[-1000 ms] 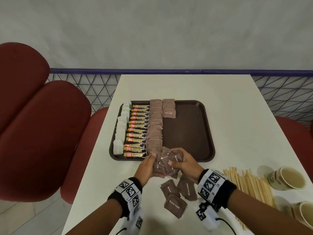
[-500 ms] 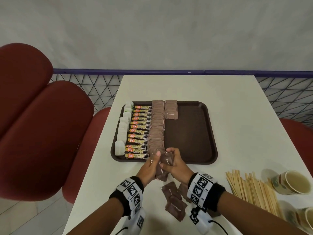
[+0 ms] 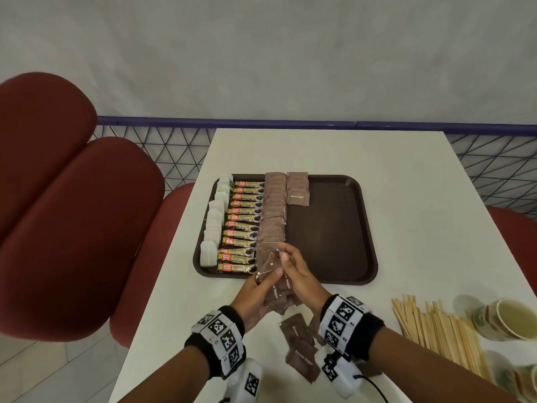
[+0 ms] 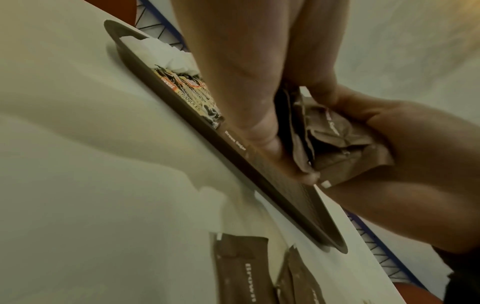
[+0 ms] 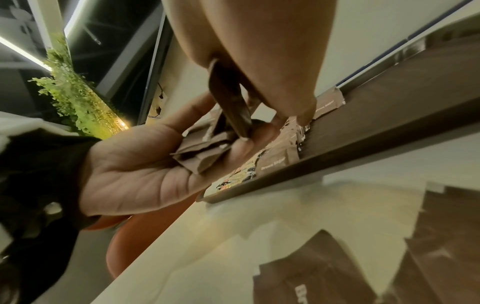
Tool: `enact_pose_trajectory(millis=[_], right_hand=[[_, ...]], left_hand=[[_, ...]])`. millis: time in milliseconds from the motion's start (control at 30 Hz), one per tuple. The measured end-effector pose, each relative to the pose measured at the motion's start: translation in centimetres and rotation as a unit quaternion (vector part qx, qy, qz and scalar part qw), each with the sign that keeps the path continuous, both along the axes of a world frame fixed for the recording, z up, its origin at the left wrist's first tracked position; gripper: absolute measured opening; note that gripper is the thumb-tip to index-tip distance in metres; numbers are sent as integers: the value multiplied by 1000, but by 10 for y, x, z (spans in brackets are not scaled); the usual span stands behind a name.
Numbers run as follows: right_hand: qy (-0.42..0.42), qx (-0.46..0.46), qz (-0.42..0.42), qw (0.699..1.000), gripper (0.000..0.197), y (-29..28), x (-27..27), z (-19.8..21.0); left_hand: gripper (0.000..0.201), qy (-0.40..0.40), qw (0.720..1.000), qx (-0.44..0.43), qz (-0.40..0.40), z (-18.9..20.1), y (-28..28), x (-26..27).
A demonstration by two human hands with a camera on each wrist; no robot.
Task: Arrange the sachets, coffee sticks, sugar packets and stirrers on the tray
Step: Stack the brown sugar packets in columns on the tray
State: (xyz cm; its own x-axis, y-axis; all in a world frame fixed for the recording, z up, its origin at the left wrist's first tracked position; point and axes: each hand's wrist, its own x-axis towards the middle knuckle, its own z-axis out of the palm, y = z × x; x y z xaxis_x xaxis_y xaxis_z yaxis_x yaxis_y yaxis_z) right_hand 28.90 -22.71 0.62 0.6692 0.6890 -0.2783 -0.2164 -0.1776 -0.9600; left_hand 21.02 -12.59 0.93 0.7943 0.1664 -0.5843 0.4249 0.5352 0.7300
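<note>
A brown tray [image 3: 334,234] holds a column of white sachets [image 3: 213,225], a column of coffee sticks [image 3: 242,225], a long column of brown sugar packets [image 3: 273,210] and a short second column [image 3: 297,193]. At the tray's near edge my left hand [image 3: 255,295] cradles a bunch of sugar packets [image 3: 276,289] in its curled fingers. My right hand [image 3: 302,283] pinches packets from that bunch [image 5: 205,152] between thumb and fingers. Loose sugar packets [image 3: 299,344] lie on the table between my wrists. Wooden stirrers [image 3: 436,330] lie to the right.
Two paper cups [image 3: 508,318] stand past the stirrers at the table's right edge. Red chairs [image 3: 72,228] sit left of the white table [image 3: 421,213]. A mesh railing [image 3: 174,146] runs behind. The tray's right half is bare.
The packets that were fanned out between my hands are now gathered into a tighter, upright bunch. Both hands have edged closer together at the tray's near edge.
</note>
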Motion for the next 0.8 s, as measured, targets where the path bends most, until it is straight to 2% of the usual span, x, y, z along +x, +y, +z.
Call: enact_pose_trajectory(millis=[133, 233, 333, 467, 600, 700, 800], right_hand=[[36, 28, 9, 999, 32, 2, 4, 4], [51, 37, -8, 998, 37, 1, 6, 5], [49, 11, -12, 999, 33, 0, 5, 2], [47, -14, -16, 999, 20, -8, 7, -6], [59, -21, 3, 998, 36, -21, 8, -12], [61, -23, 27, 997, 24, -26, 11, -16], [49, -20, 13, 999, 13, -25, 16, -16]], left_hand=[[26, -6, 1000, 4, -9, -4, -1, -4], [37, -5, 1000, -4, 20, -4, 2, -5], [40, -17, 999, -14, 35, -4, 5, -5], [39, -37, 998, -4, 41, -2, 10, -5], [36, -43, 997, 20, 63, -2, 14, -5], [35, -47, 997, 16, 61, -3, 13, -4], [37, -53, 997, 14, 55, -2, 12, -1]])
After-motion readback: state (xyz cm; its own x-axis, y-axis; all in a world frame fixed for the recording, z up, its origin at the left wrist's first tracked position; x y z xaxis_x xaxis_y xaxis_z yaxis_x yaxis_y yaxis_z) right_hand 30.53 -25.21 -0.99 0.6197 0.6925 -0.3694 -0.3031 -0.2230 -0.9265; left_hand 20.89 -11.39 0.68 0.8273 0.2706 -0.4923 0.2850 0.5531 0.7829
